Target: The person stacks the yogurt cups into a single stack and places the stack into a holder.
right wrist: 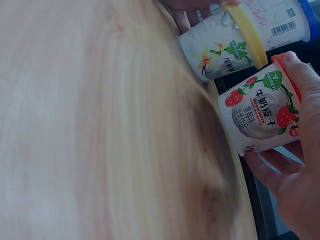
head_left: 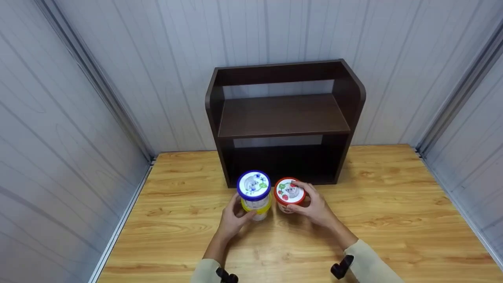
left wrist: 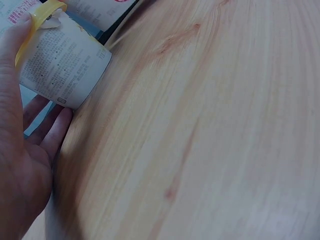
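Note:
Two yogurt cups are stacked: a blue-lidded cup (head_left: pixel 254 186) on top of a yellow-lidded cup (right wrist: pixel 220 52). My left hand (head_left: pixel 231 222) grips the lower one, its thumb at the yellow lid and its other fingers round the far side. Just to the right, my right hand (head_left: pixel 317 207) holds a red-lidded strawberry cup (right wrist: pixel 261 110) between thumb and fingers. That cup is upright beside the stack, a narrow gap apart at lid height in the head view. Fingertips (right wrist: pixel 260 167) of the right hand show at the strawberry cup's bottom edge.
A dark brown two-tier shelf (head_left: pixel 283 116) stands right behind the cups, against the white panel wall (head_left: pixel 188 78). The wood-grain table (head_left: pixel 177 220) spreads out on both sides, with side walls at left and right.

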`<state>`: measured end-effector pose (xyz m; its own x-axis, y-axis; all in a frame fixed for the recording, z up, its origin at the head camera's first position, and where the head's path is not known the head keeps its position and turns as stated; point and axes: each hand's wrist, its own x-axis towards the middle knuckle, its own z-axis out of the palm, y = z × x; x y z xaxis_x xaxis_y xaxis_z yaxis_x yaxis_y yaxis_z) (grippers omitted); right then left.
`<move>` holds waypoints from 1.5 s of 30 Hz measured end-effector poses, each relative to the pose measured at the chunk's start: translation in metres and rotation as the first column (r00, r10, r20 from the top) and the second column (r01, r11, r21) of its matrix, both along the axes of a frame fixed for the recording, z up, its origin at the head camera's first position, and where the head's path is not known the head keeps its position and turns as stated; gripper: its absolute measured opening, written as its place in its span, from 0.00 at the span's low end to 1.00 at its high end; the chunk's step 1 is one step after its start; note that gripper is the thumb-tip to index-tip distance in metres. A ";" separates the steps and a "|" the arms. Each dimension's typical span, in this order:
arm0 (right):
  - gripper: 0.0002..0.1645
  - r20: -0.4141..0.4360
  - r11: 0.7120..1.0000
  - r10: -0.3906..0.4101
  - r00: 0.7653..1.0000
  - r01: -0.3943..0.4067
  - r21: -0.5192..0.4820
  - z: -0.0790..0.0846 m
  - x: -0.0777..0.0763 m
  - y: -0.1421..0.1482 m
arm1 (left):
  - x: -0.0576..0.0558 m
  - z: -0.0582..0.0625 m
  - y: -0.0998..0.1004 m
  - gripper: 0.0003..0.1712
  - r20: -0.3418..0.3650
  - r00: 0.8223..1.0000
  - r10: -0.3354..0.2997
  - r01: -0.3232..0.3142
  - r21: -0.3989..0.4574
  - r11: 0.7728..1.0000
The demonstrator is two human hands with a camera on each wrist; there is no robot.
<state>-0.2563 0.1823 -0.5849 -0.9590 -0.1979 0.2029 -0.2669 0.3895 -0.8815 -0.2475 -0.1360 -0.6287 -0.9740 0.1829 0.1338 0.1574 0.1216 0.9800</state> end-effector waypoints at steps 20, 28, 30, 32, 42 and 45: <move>0.46 -0.038 1.000 -0.021 0.999 0.020 -0.012 0.038 -0.012 0.003 | -0.001 0.000 0.001 0.53 -0.014 1.000 -0.001 0.001 -0.007 1.000; 0.46 -0.099 1.000 -0.029 0.995 0.028 -0.010 0.051 -0.019 -0.001 | -0.002 -0.001 -0.001 0.52 0.003 1.000 0.000 0.000 0.002 1.000; 0.46 -0.118 0.999 -0.033 0.992 0.033 -0.005 0.055 -0.021 -0.003 | -0.002 -0.002 -0.001 0.52 -0.001 1.000 -0.001 0.001 0.005 1.000; 0.46 -0.131 1.000 -0.028 0.991 0.028 -0.002 0.060 -0.022 -0.005 | -0.002 -0.002 -0.001 0.52 -0.004 1.000 -0.003 0.003 0.007 1.000; 0.47 -0.167 1.000 0.000 0.986 0.001 0.008 0.082 -0.027 -0.009 | -0.002 -0.002 -0.001 0.52 0.005 1.000 -0.001 0.001 0.001 1.000; 0.46 -0.173 1.000 0.007 0.985 -0.006 0.003 0.087 -0.028 -0.010 | -0.002 -0.002 -0.001 0.51 0.007 1.000 0.009 -0.009 0.001 1.000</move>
